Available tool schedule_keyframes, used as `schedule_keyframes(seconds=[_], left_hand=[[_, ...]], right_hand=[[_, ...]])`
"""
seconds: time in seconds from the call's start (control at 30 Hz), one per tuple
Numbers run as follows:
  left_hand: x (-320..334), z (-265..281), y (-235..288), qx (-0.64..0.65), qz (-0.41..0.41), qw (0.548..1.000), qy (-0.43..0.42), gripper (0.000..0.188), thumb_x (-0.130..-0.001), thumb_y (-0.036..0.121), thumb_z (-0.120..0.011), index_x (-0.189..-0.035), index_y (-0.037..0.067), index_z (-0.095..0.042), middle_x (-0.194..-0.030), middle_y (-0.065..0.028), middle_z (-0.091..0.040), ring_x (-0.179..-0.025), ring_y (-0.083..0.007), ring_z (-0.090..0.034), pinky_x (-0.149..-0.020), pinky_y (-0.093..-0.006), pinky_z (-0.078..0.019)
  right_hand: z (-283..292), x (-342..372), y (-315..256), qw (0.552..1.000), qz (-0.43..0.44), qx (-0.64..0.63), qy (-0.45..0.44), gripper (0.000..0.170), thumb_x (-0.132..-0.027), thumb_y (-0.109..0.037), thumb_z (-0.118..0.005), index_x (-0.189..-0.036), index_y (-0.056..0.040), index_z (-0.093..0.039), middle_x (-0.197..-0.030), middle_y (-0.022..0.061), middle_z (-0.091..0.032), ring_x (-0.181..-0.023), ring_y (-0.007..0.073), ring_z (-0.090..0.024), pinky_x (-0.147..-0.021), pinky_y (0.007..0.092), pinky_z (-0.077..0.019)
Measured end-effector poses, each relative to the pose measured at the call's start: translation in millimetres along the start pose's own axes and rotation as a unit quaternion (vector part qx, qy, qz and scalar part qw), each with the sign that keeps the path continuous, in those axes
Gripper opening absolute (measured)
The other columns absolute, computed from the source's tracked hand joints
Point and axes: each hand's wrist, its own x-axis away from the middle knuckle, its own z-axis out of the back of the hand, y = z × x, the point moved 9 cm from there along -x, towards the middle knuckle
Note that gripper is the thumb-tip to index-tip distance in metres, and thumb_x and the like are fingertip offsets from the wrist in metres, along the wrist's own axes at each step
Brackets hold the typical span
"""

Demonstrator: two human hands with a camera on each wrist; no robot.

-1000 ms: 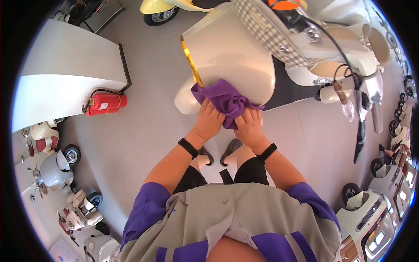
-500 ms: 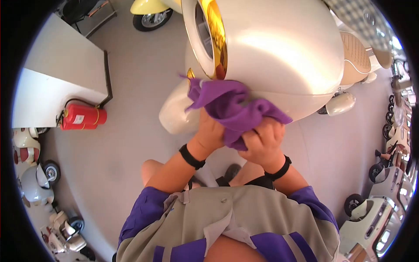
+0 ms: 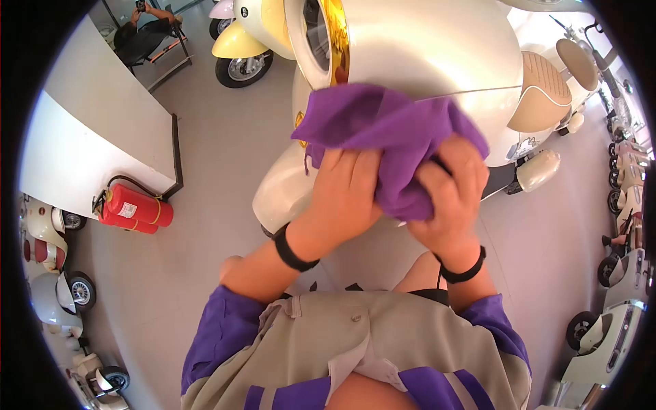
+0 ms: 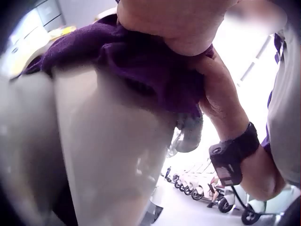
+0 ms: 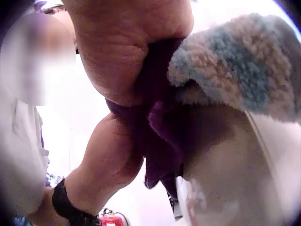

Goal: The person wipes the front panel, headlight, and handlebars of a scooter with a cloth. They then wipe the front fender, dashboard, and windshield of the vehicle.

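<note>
A bunched purple cloth (image 3: 389, 130) lies against the front of a cream scooter (image 3: 437, 51), just below its gold-trimmed headlight rim (image 3: 339, 51). On the cloth's lower left, the left hand (image 3: 345, 195) holds it, fingers pointing up and their tips hidden in its folds. Bent fingers of the right hand (image 3: 454, 195) grip the lower right of the cloth. In the left wrist view, the cloth (image 4: 122, 61) drapes over a pale curved panel (image 4: 113, 141). The right wrist view has dark folds of cloth (image 5: 160, 113) between both hands.
A red fire extinguisher pair (image 3: 137, 206) stands by a white wall at left. Yellow (image 3: 239, 42) and white scooters are around. At right is a tan seat (image 3: 543, 92). A fluffy blue-and-beige thing (image 5: 244, 61) is close to the right hand in the right wrist view.
The view has come closer to the scooter front. Both hands and the cloth have moved up and rightward across its front, and the cloth is spread wider.
</note>
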Motion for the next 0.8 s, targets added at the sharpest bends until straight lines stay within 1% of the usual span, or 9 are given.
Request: schedule_keyframes(seconds=[0.07, 0.13, 0.23, 0.3, 0.33, 0.43, 0.67, 0.73, 0.8], left_hand=[[-4, -1, 3, -0.045, -0.043, 0.997, 0.053, 0.061, -0.087, 0.032, -0.07, -0.137, 0.004, -0.052, -0.136, -0.0174, -0.057, -0.124, -0.042, -0.054, -0.103, -0.0516, -0.0417], [6, -14, -17, -0.02, 0.022, 1.0, 0.001, 0.061, -0.088, 0.031, -0.069, -0.139, 0.004, -0.05, -0.138, -0.0166, -0.055, -0.126, -0.0394, -0.053, -0.105, -0.0482, -0.0419], [28, -13, -40, -0.005, 0.094, 0.995, -0.02, 0.059, -0.089, 0.026, -0.067, -0.141, 0.005, -0.049, -0.14, -0.0157, -0.055, -0.126, -0.0355, -0.054, -0.103, -0.044, -0.0442], [72, -25, -70, 0.02, 0.178, 0.982, -0.06, 0.061, -0.087, 0.027, -0.068, -0.141, 0.005, -0.049, -0.141, -0.016, -0.054, -0.127, -0.0364, -0.053, -0.102, -0.0457, -0.0446], [76, -24, -65, -0.013, 0.138, 0.987, -0.079, 0.059, -0.087, 0.024, -0.068, -0.139, 0.004, -0.049, -0.139, -0.0157, -0.056, -0.125, -0.0359, -0.054, -0.101, -0.0445, -0.0453], [131, -47, -86, 0.014, 0.195, 0.974, -0.113, 0.058, -0.086, 0.021, -0.068, -0.138, 0.004, -0.05, -0.135, -0.0163, -0.057, -0.123, -0.0356, -0.056, -0.1, -0.0449, -0.0455], [174, -68, -37, -0.041, 0.126, 0.982, -0.138, 0.058, -0.083, 0.021, -0.072, -0.135, 0.002, -0.052, -0.137, -0.0197, -0.053, -0.127, -0.0405, -0.049, -0.106, -0.0513, -0.0381], [137, -52, -14, -0.035, 0.083, 0.99, -0.105, 0.06, -0.083, 0.023, -0.072, -0.136, 0.002, -0.052, -0.136, -0.0195, -0.053, -0.127, -0.04, -0.049, -0.106, -0.0511, -0.0384], [99, -46, 2, -0.031, 0.054, 0.996, -0.068, 0.061, -0.083, 0.025, -0.072, -0.136, 0.003, -0.052, -0.135, -0.0189, -0.054, -0.126, -0.0392, -0.051, -0.105, -0.0507, -0.0393]], right_hand=[[-13, -1, -4, 0.998, 0.009, 0.03, -0.047, 0.029, -0.069, -0.018, -0.072, -0.097, -0.0151, -0.067, -0.123, 0.0089, -0.065, -0.123, 0.0297, -0.057, -0.096, 0.0424, -0.0378], [-33, 7, -8, 0.99, 0.004, 0.055, -0.129, 0.026, -0.074, -0.017, -0.068, -0.1, -0.0165, -0.066, -0.135, 0.0103, -0.062, -0.133, 0.0223, -0.053, -0.106, 0.04, -0.035], [-65, 24, -32, 0.985, 0.039, 0.047, -0.163, 0.024, -0.081, -0.014, -0.06, -0.105, -0.0152, -0.065, -0.134, 0.0098, -0.063, -0.131, 0.0197, -0.054, -0.11, 0.0371, -0.0338], [-82, 41, -41, 0.978, 0.061, 0.039, -0.195, 0.029, -0.076, -0.015, -0.065, -0.106, -0.0149, -0.064, -0.135, 0.0071, -0.063, -0.132, 0.0178, -0.053, -0.112, 0.0366, -0.0328], [-91, 49, -44, 0.975, 0.075, 0.037, -0.204, 0.032, -0.074, -0.016, -0.067, -0.106, -0.0147, -0.063, -0.136, 0.0057, -0.062, -0.133, 0.0169, -0.053, -0.112, 0.0363, -0.0323], [-107, 85, -51, 0.973, 0.102, 0.039, -0.206, 0.034, -0.075, -0.014, -0.065, -0.109, -0.015, -0.062, -0.135, 0.0047, -0.063, -0.131, 0.0158, -0.054, -0.109, 0.0319, -0.0368], [-90, 167, -25, 0.981, 0.077, -0.057, -0.167, 0.017, -0.08, -0.012, -0.063, -0.097, -0.0147, -0.064, -0.12, 0.0052, -0.07, -0.115, 0.0183, -0.065, -0.1, 0.0318, -0.0443], [-75, 152, -18, 0.978, 0.066, -0.059, -0.189, 0.012, -0.084, -0.014, -0.061, -0.095, -0.0164, -0.063, -0.115, 0.0022, -0.072, -0.112, 0.0179, -0.066, -0.102, 0.0349, -0.0444], [-45, 105, -7, 0.992, 0.069, -0.016, -0.102, 0.009, -0.084, -0.015, -0.061, -0.093, -0.0165, -0.062, -0.113, 0.0027, -0.072, -0.112, 0.0195, -0.067, -0.103, 0.0371, -0.0413]])
